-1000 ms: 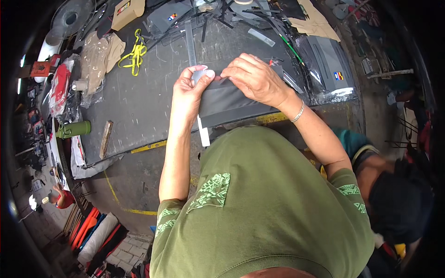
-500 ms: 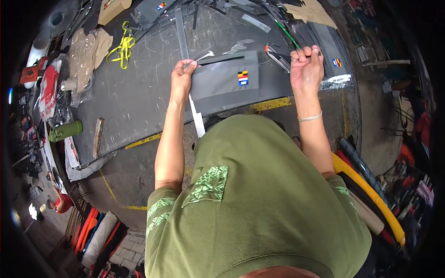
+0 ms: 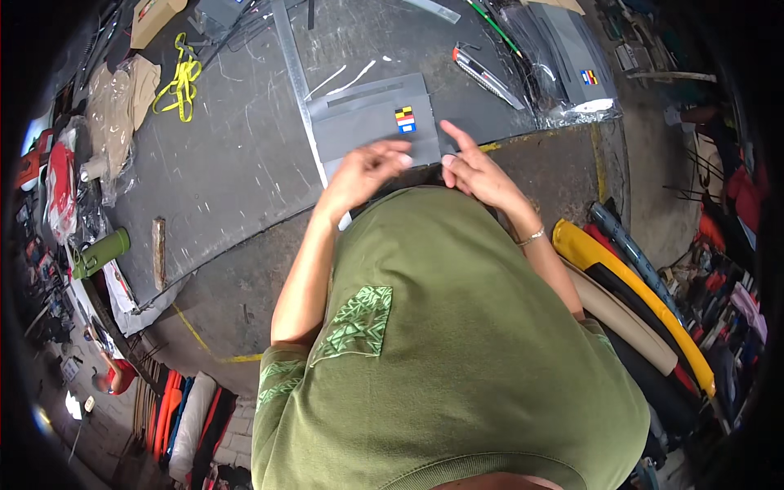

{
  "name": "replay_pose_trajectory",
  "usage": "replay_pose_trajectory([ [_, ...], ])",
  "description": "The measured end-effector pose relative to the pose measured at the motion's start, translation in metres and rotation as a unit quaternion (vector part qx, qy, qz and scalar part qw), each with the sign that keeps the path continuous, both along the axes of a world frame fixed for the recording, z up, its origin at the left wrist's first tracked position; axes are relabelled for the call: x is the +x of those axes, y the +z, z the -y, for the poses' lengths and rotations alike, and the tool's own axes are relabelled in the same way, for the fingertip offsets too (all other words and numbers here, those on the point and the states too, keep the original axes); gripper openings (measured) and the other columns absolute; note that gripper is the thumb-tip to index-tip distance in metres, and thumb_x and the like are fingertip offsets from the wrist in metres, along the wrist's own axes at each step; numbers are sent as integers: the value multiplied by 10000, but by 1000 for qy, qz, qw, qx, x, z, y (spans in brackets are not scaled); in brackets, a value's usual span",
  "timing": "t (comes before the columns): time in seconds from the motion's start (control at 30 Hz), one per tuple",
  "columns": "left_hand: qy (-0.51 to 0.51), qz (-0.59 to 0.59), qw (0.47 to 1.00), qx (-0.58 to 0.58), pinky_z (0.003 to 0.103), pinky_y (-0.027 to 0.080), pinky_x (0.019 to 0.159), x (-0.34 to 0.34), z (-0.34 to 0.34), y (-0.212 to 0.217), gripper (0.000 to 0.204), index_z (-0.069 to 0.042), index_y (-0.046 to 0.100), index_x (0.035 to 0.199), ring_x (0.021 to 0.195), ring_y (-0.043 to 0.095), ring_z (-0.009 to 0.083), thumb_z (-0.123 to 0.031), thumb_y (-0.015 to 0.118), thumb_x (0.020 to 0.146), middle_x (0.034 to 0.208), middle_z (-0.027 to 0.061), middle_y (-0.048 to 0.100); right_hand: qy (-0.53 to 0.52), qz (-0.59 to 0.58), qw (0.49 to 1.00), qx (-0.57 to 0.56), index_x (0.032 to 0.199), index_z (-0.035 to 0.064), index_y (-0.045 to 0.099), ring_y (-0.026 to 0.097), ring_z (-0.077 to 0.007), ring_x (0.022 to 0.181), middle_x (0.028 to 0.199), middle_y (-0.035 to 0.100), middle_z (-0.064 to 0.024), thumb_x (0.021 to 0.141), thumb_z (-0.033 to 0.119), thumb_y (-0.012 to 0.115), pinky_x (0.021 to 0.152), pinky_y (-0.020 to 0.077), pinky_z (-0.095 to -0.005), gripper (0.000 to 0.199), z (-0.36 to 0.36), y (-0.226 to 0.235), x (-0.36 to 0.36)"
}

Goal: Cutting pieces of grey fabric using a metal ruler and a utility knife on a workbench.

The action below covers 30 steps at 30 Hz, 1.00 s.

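A grey sheet panel (image 3: 343, 131) with a narrow slot along its far side and a small multicoloured patch (image 3: 406, 119) lies flat at the table's near edge. Over the panel's near edge is my left hand (image 3: 363, 178), thumb and forefinger apart, nothing visible in it. My right hand (image 3: 483, 173) is just off the panel's near right corner, forefinger stretched out and the other fingers partly bent, also without anything visible in it. Along the panel's left side runs a long metal ruler (image 3: 291, 57). A red and grey utility knife (image 3: 488, 76) rests to the right, beyond my right hand.
Thin white offcuts (image 3: 359, 75) lie behind the panel. Farther right are a green pencil (image 3: 496, 31) and plastic-wrapped grey panels (image 3: 576, 57). On the left are a yellow strap (image 3: 181, 82), a wooden stick (image 3: 158, 253) and a green bottle (image 3: 102, 251). Material rolls (image 3: 637, 302) stand at lower right.
Both hands have come back toward my body and closer together. My left hand has let go of the panel's upper left corner. The dark slot piece no longer shows, and the slot looks grey.
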State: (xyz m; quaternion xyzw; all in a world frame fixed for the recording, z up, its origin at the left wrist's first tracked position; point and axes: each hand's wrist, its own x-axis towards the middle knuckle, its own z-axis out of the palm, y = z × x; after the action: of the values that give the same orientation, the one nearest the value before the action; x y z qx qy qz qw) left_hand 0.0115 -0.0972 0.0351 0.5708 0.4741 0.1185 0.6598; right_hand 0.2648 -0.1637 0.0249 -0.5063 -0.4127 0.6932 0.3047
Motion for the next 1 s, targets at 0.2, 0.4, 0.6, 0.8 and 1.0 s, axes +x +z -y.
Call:
replay_pose_trajectory([
  [0.2,-93,211,968,-103,312,520,978,35,-8,3,490,-33,584,1424,1008,695,135,-146,732,970,1044,82,754,64,-178,978,-86,1645,49,153,453,-19,575,1092,623,-50,1065,235,602,474,361,-192,756,-23,-16,-5],
  [0.4,-103,177,973,-107,287,554,852,40,-23,8,204,-3,765,1100,888,692,123,-141,747,951,940,50,774,36,-241,960,-135,1639,93,237,449,-8,582,984,611,-12,1039,351,642,439,301,-156,769,-10,-21,3],
  [0.6,-196,54,979,-25,264,564,639,54,-39,-3,154,-46,799,996,672,673,89,-188,765,945,804,30,746,-39,-295,939,-174,1611,126,325,386,-39,517,807,592,2,1074,560,453,456,337,-199,702,2,-21,7],
  [0.8,-128,26,985,114,329,567,755,7,-187,3,195,-37,756,1090,841,715,150,-103,679,923,917,60,772,-74,27,993,-88,1544,68,409,697,-153,957,1152,689,-106,1073,466,530,859,573,-305,628,-7,-14,30],
  [1.0,39,-251,805,536,451,438,1130,-64,-308,-17,803,-27,387,1552,1338,544,428,-441,708,943,1446,283,552,-160,222,960,62,1623,144,296,677,-149,802,965,714,-93,1005,425,640,723,556,-301,762,-65,-29,43],
])
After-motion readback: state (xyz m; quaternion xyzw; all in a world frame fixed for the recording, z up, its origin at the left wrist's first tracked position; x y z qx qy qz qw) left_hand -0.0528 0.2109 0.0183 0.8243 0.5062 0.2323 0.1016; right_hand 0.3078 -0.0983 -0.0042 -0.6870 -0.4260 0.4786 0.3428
